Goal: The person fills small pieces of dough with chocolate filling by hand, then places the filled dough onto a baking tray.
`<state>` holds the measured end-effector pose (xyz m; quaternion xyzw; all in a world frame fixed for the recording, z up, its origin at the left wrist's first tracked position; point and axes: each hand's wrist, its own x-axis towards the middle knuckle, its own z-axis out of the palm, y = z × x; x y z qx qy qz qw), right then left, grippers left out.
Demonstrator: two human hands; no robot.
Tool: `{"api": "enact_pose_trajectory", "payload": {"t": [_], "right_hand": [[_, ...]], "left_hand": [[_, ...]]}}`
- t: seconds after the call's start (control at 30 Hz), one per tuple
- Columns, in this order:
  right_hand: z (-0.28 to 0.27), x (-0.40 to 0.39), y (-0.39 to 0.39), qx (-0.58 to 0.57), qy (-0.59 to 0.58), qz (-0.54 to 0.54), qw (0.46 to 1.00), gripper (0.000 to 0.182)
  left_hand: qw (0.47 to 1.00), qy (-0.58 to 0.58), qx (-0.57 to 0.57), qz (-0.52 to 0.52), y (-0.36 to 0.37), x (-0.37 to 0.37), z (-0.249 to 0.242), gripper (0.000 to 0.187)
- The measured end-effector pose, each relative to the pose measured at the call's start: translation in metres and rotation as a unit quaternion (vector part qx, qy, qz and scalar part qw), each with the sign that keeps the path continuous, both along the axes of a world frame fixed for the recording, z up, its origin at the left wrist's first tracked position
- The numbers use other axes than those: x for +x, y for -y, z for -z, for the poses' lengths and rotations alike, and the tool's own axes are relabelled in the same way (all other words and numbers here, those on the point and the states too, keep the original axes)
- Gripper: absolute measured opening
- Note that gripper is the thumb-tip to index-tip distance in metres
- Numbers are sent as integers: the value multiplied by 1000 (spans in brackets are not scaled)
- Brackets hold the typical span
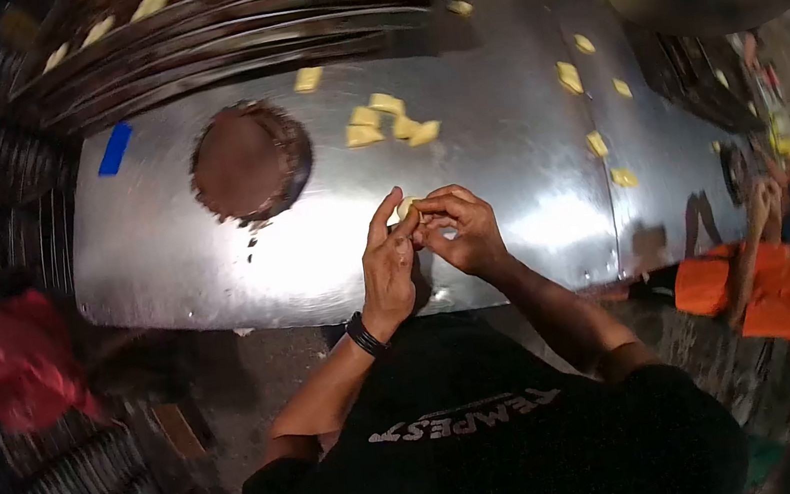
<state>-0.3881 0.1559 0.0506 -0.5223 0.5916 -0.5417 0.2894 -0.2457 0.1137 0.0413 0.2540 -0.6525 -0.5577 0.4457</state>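
Both hands meet over the front part of the metal table, around a small pale-yellow piece of dough [408,207]. My left hand [388,270] has its fingers bent about the dough's near side. My right hand [463,229] pinches it from the right with thumb and fingertips. Part of the dough is hidden by the fingers. Beyond the hands lies a loose group of cut dough pieces [364,134]. To the left stands a round, dark brown, paste-like mass [242,162], with crumbs scattered by its near edge.
A flat blue piece [115,148], perhaps a scraper, lies at the table's [319,278] left. Stacked dark trays [243,26] line the back. More dough pieces [569,77] lie to the right. A person in an orange shirt [760,292] works at the right; a red-clothed person [12,361] is at left.
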Motion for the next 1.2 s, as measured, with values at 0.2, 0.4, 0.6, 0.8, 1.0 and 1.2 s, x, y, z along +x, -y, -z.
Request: {"api": "enact_pose_trajectory", "payload": {"t": [0.2,0.4,0.6,0.8,1.0,1.2], "right_hand": [[56,-75,-82,-8,-303,27,953,18],[45,-98,-98,158,-380,-122,903,12],[51,-81,-43,62,-411,-91,905,13],[64,-165,-34,217,-500,-355,760,7],[94,-102,-16,-77,-499,58,861,12],[53,-125,-64,21,-370,-52,927,21]], "left_hand": [[983,87,107,123,-29,-42,19,31],[987,100,123,-10,3,-27,26,31],[967,88,223,-87,11,-8,0,39],[969,34,187,-160,22,29,-26,28],[944,1,306,-126,33,22,1,22],[965,242,-1,-101,120,-8,33,28]]}}
